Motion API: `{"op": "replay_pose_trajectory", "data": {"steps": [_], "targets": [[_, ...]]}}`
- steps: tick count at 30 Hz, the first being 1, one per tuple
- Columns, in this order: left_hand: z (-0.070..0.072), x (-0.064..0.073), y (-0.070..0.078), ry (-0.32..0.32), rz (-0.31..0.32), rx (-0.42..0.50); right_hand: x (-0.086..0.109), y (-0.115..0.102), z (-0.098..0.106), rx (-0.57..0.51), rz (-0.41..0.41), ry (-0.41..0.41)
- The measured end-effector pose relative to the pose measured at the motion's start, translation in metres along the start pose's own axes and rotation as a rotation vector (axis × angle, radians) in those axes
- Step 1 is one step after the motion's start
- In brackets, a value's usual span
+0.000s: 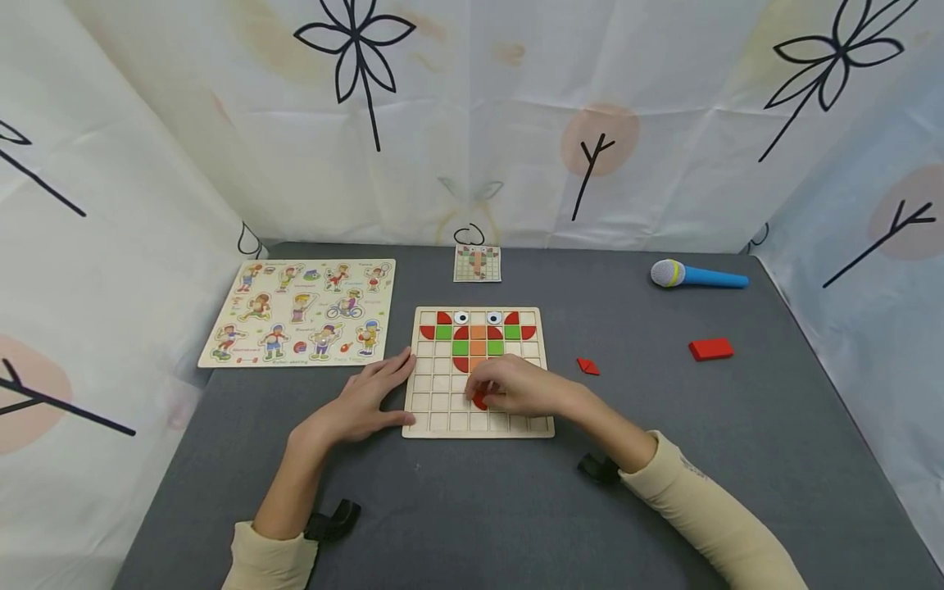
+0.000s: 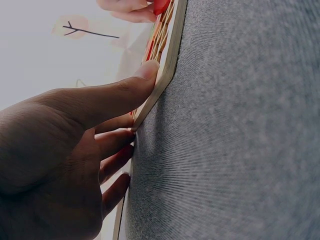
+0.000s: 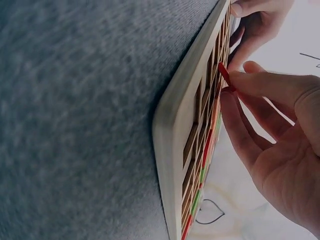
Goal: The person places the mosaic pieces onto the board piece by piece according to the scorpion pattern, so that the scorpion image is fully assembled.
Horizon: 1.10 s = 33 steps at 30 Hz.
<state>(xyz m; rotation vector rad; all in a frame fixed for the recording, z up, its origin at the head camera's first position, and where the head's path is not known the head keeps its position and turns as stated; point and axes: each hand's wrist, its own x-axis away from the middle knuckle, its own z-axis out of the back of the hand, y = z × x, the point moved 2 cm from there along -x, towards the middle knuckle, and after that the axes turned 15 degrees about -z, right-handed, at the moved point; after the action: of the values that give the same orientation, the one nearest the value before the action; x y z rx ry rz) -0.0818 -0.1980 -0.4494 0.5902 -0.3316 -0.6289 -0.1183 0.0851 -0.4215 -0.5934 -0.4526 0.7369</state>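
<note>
A square wooden grid board (image 1: pixel 435 403) lies on the table, its upper cells filled with red, green, orange and eye-printed tiles. My left hand (image 1: pixel 361 400) rests against its left side, thumb on the near left corner and fingers stretched along the edge. Over the lower middle cells, my right hand (image 1: pixel 522 387) pinches a red tile with a rounded edge (image 1: pixel 479 400) between thumb and fingertips. In the right wrist view that thin red tile (image 3: pixel 224 74) stands tilted at the grid. My fingers hide part of it and some cells.
A small pattern card (image 1: pixel 477 265) lies beyond the board. To the left is a puzzle board with cartoon figures (image 1: pixel 302 307). On the right lie small red tiles (image 1: pixel 587 366), a red block-like stack (image 1: pixel 711 349) and a blue toy microphone (image 1: pixel 701 275). White printed curtains surround the table.
</note>
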Motion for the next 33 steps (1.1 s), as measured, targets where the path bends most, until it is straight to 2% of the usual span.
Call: {"op": "replay_pose_trajectory", "data": {"steps": [8,19,23,33], "targets": [[0.001,-0.001,-0.001,0.002,-0.005,-0.003,-0.001,-0.003,-0.003,0.029,-0.012,-0.004],[-0.001,-0.001,-0.003,0.003,-0.012,-0.006,0.001,-0.002,-0.002,0.062,0.026,0.025],[-0.001,-0.001,-0.003,0.005,-0.018,-0.004,0.007,0.002,0.002,0.028,0.015,0.031],[-0.001,0.0,-0.001,0.0,-0.014,-0.005,0.027,0.023,0.014,-0.114,-0.096,0.042]]}}
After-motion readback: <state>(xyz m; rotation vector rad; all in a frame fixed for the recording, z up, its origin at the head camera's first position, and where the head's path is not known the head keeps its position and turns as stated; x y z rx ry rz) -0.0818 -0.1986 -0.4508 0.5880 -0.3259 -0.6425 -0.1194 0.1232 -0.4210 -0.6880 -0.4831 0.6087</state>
